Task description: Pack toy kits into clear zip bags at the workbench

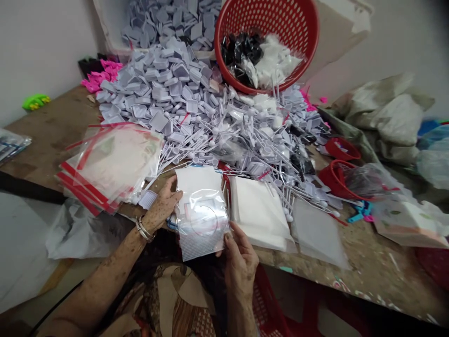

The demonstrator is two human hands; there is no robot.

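Observation:
A clear plastic bag (200, 210) with a white sheet and a fine white mesh sheet showing through it lies between my hands at the table's front edge. My left hand (164, 202) grips its left side, with the thumb on top. At the lower right edge, my right hand (240, 255) pinches the bag between thumb and fingers. Light glares off its middle, so what else is inside is hard to make out. Just to the right rests a stack of white sheets (257, 213) in plastic. A small pale grey plastic tray (148, 199) sits left of my left hand.
Behind is a heap of pale grey plastic trays (164, 89) and long-handled scoops (210, 140). A red basket (266, 47) leans over it. Red-edged plastic bags (112, 161) are stacked left; a translucent bag (317, 231) and small red baskets (336, 180) are right.

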